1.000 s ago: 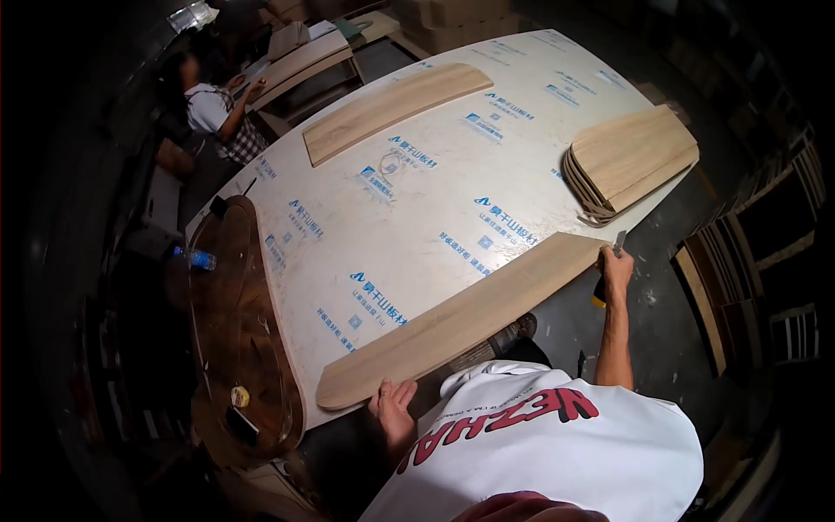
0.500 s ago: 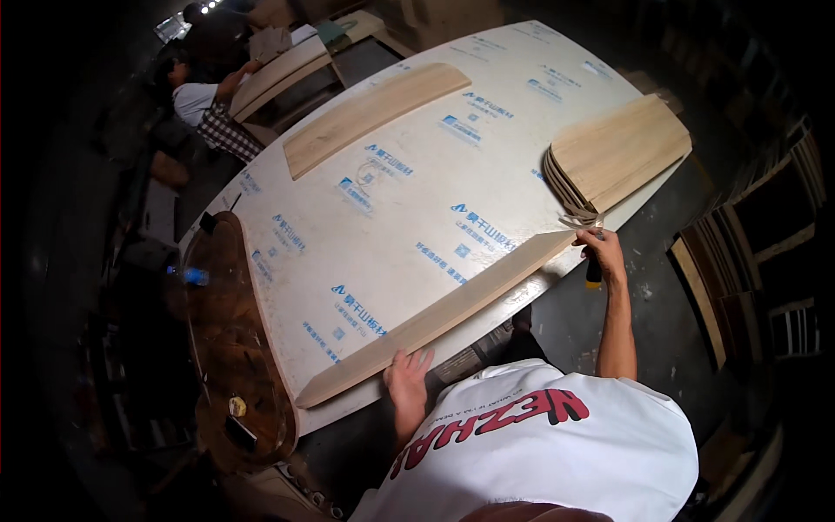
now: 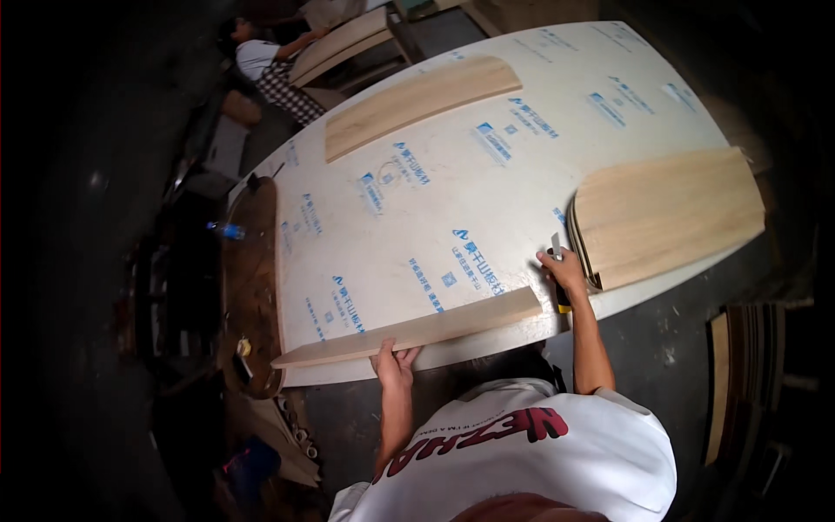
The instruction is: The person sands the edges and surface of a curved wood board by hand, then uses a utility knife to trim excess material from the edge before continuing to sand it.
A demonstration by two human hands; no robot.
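Two hands work at the near edge of a white desk (image 3: 522, 200). Left hand (image 3: 396, 361) grips the near edge of a long wooden strip (image 3: 409, 331), fingers curled over it; the strip lies along the desk's near edge, running from near left to right. Right hand (image 3: 565, 270) is closed around a small knife (image 3: 559, 278) with a yellow and black handle, just beside the strip's right end and touching a stack of wood sheets (image 3: 665, 213) on the desk's right side. Far left on the desk lies another wooden board (image 3: 417, 103). Beyond the far left corner sits another person (image 3: 265, 70).
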